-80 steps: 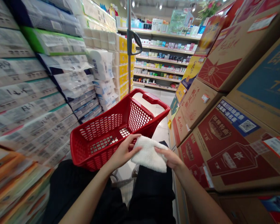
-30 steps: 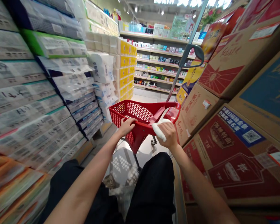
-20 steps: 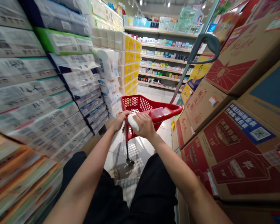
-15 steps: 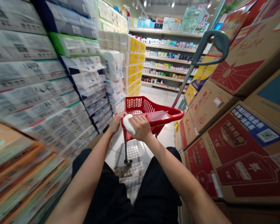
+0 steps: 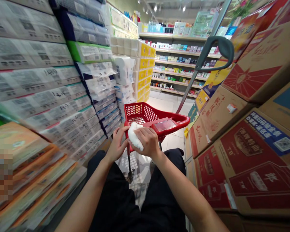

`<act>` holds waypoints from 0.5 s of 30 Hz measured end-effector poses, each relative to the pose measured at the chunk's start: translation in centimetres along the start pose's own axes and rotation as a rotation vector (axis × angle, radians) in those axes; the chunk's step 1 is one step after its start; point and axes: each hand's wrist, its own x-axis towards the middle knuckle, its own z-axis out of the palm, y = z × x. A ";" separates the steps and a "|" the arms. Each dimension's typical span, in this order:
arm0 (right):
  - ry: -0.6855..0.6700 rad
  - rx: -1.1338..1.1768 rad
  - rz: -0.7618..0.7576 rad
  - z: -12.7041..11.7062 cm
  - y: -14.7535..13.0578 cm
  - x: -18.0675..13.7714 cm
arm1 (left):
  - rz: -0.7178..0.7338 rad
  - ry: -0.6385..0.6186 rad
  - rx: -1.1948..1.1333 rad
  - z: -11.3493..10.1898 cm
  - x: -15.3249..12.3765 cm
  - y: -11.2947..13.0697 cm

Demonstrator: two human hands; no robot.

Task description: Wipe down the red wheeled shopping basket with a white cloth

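Observation:
A crumpled white cloth [image 5: 135, 136] is bunched in my right hand [image 5: 148, 140], whose fingers are wrapped over it at the near rim of a red shopping basket [image 5: 168, 125]. The basket is wheeled, with perforated walls, and has a long pull handle [image 5: 203, 62] with a grey grip leaning out to the right. My left hand [image 5: 117, 143] is at the basket's near left corner. Its thumb and fingers are apart in a curve, fingertips close to the rim; whether they touch it I cannot tell. The cloth hides part of the rim.
Stacked packs of tissue paper [image 5: 50, 75] line the left side, with orange packs [image 5: 33, 170] lower down. Cardboard cartons [image 5: 256, 154] are piled close on the right. Shelves of small boxed goods [image 5: 178, 51] stand at the back beyond the tiled floor [image 5: 164, 96].
My left hand has loosened from the basket's corner and come slightly nearer me, its fingers opening. My right hand with the cloth has shifted a little towards me. The basket appears turned slightly.

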 end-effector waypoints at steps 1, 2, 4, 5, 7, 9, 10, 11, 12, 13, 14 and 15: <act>0.007 -0.004 0.017 0.1 0.0 0.0 | 0.024 -0.014 0.017 0.2 -0.1 0.0; 0.011 -0.009 0.033 0.2 0.1 0.1 | 0.042 -0.029 0.034 0.3 -0.1 0.0; 0.014 -0.022 0.058 0.5 0.1 0.2 | 0.057 -0.051 0.062 0.4 0.1 -0.3; 0.016 -0.030 0.067 0.7 0.1 0.3 | 0.061 -0.057 0.066 0.4 0.3 -0.5; 0.018 -0.041 0.077 1.0 0.1 0.4 | 0.068 -0.067 0.047 0.4 0.5 -1.0; 0.021 -0.044 0.082 1.3 0.1 0.5 | 0.069 -0.068 0.003 0.2 0.6 -1.6; 0.022 -0.040 0.082 1.3 0.2 0.6 | 0.065 -0.068 -0.020 0.2 0.7 -1.9; 0.023 -0.030 0.077 1.4 0.2 0.6 | 0.057 -0.069 -0.040 0.1 0.8 -2.1; 0.024 -0.016 0.068 1.4 0.2 0.6 | 0.043 -0.072 -0.055 0.1 0.8 -2.4; 0.025 0.000 0.057 1.5 0.3 0.6 | 0.026 -0.077 -0.068 0.1 0.9 -2.6; 0.026 0.015 0.047 1.5 0.4 0.5 | 0.008 -0.084 -0.080 0.0 1.0 -2.8; 0.025 0.028 0.042 1.6 0.5 0.4 | -0.010 -0.091 -0.092 0.0 1.2 -3.0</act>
